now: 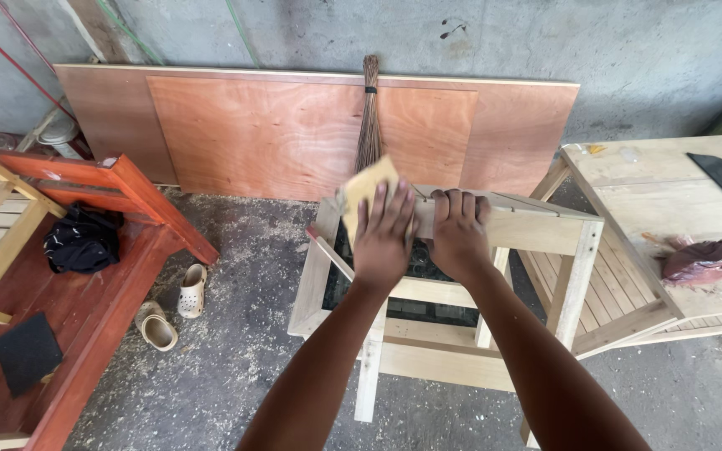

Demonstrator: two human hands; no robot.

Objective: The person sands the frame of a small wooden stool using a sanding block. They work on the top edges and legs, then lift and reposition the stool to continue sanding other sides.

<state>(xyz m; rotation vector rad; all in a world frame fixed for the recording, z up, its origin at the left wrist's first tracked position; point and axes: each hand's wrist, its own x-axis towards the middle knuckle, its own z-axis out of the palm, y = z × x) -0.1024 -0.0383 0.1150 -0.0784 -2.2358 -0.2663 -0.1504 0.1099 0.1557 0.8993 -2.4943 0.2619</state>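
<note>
While both forearms reach in from the bottom edge, the left hand (383, 238) lies flat with fingers spread, pressing a tan sheet of sandpaper (365, 190) onto the top rail of an unpainted wooden frame (536, 230); the right hand (459, 232) sits just beside it, fingers curled over the same rail, gripping it; the frame stands on a dusty concrete floor (244, 334), its legs and lower rails showing below the arms; left of it, a pair of beige clogs (173, 309) lies on the floor near a red-stained wooden bed frame (127, 250) carrying a black cloth bundle (83, 240); right, a pale worktop (670, 192) holds a crumpled reddish bag (699, 260); farther back, plywood sheets (294, 134) lean on the grey wall, a stick broom (368, 117) propped against them, directly behind the sandpaper.
</note>
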